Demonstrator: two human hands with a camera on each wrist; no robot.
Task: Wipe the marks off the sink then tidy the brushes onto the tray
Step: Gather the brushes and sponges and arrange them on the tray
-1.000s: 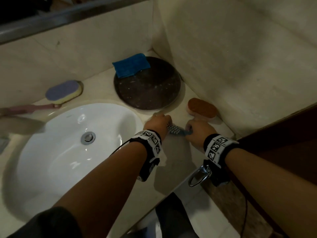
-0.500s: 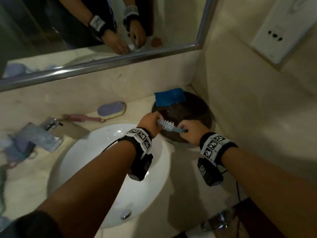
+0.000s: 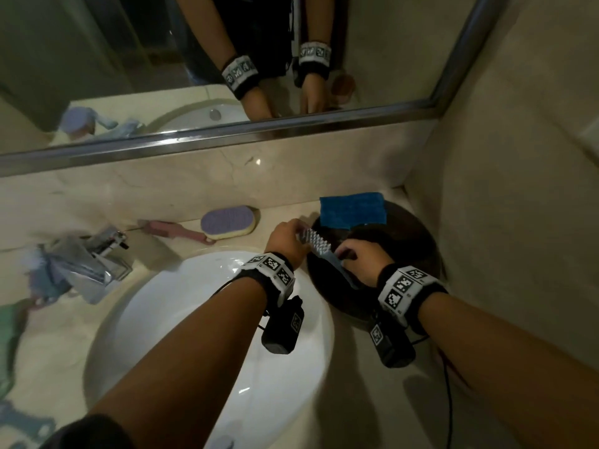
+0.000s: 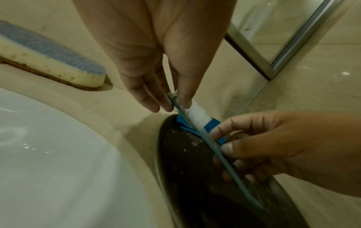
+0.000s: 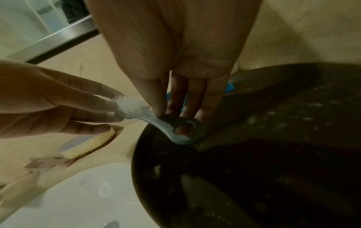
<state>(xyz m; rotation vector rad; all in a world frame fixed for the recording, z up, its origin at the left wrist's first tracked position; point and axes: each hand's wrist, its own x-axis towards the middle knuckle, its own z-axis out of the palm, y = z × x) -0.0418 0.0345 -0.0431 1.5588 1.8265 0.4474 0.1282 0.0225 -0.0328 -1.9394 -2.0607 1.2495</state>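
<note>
Head view: left hand (image 3: 285, 238) and right hand (image 3: 359, 260) are pinching, fingers (image 4: 148, 98) clamped, a grey brush (image 3: 321, 247) at either end, seemingly lowering it level onto the dark tray (image 3: 421, 241) beside the sink (image 3: 181, 286).

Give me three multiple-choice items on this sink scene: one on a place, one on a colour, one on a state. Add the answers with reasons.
1. Where does the blue cloth lie?
A. in the sink
B. on the far edge of the dark round tray
C. over the tap

2. What colour is the top of the sponge by the back wall?
A. purple
B. green
C. red

3. How is the grey brush held?
A. lying loose in the basin
B. by one hand only
C. by both hands

Answers: 1 B, it overlaps the tray's rim. 2 A, purple over a yellow base. 3 C, the left hand pinches its head end, the right hand its handle.
</note>
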